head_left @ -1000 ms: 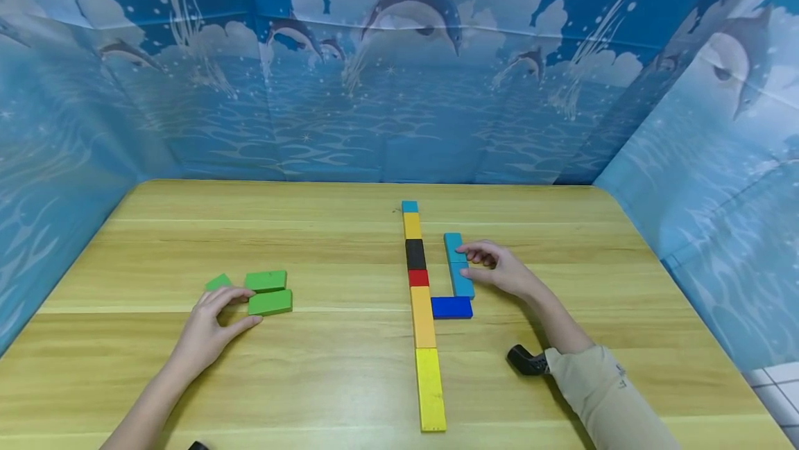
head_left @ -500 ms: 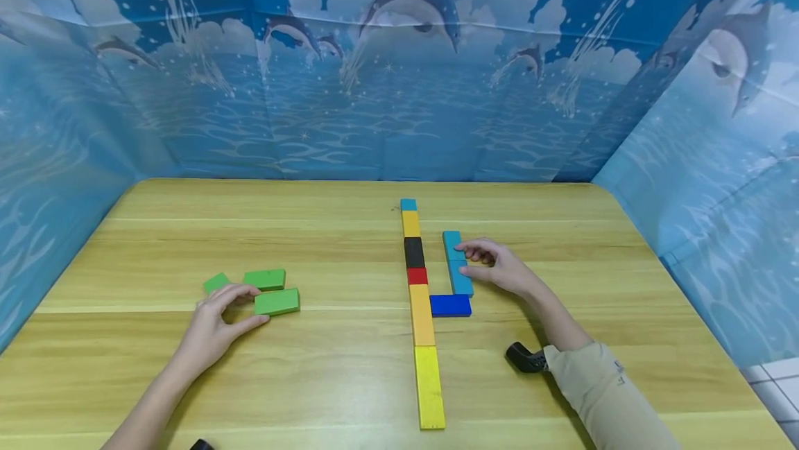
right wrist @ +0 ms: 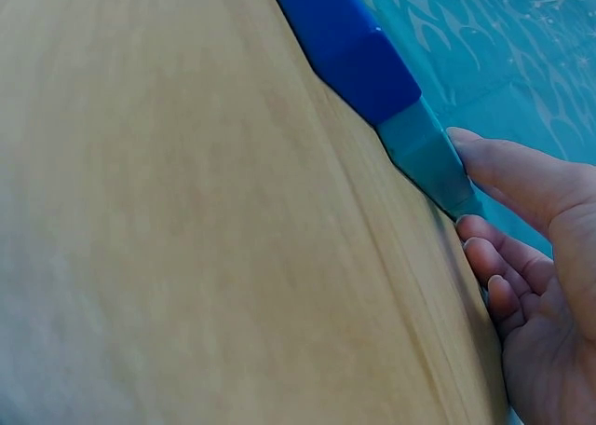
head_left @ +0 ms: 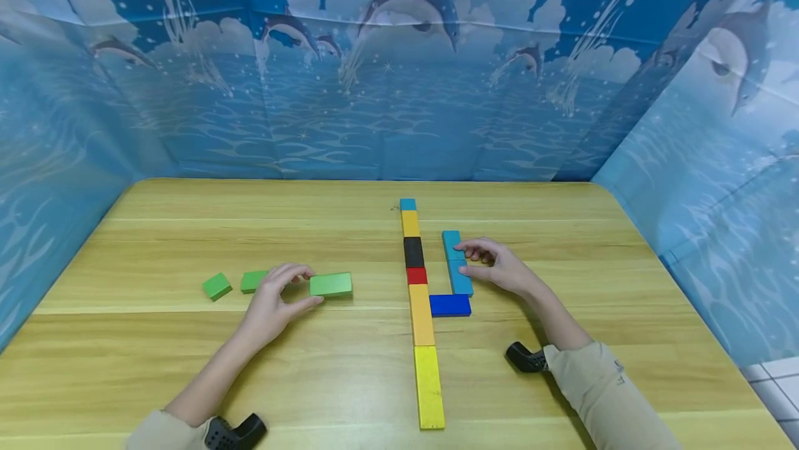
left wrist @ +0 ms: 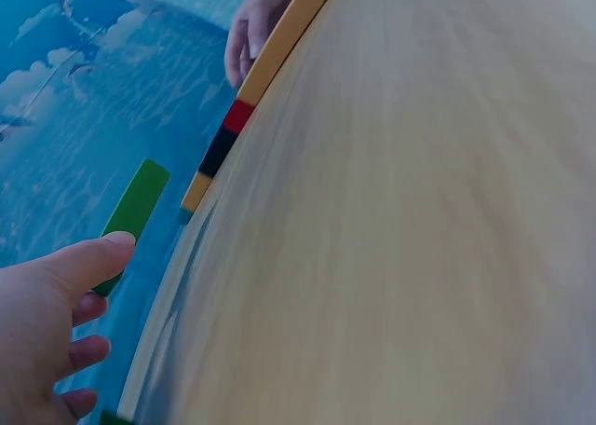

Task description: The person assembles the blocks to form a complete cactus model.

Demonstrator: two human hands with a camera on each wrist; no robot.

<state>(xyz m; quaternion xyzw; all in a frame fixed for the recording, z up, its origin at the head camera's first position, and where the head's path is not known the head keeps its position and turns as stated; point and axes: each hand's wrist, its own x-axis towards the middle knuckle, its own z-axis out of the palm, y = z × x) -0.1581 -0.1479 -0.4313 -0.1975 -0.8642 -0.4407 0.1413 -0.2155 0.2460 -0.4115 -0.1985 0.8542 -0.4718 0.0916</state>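
In the head view, my left hand (head_left: 278, 297) pinches one end of a green block (head_left: 331, 285) between thumb and fingers. The left wrist view has the thumb across this green block (left wrist: 138, 199), which is held raised. At the right, my right hand (head_left: 496, 266) rests its fingertips against two light blue blocks (head_left: 460, 277) laid end to end. Its thumb (right wrist: 512, 169) lies at the nearer light blue block in the right wrist view, the other fingers loosely curled. A dark blue block (head_left: 450, 306) joins those to the long row.
A straight row runs up the wooden table (head_left: 349, 381): yellow block (head_left: 429, 387), orange block (head_left: 421, 315), red block (head_left: 417, 275), black block (head_left: 413, 252) and others. Two green blocks (head_left: 216, 286) lie at the left, one partly behind the left hand. A dolphin-print curtain (head_left: 399, 124) surrounds the table.
My left hand has lifted the nearer green block from beside the other green ones and carried it right and slightly away from me. The right hand has kept its place.
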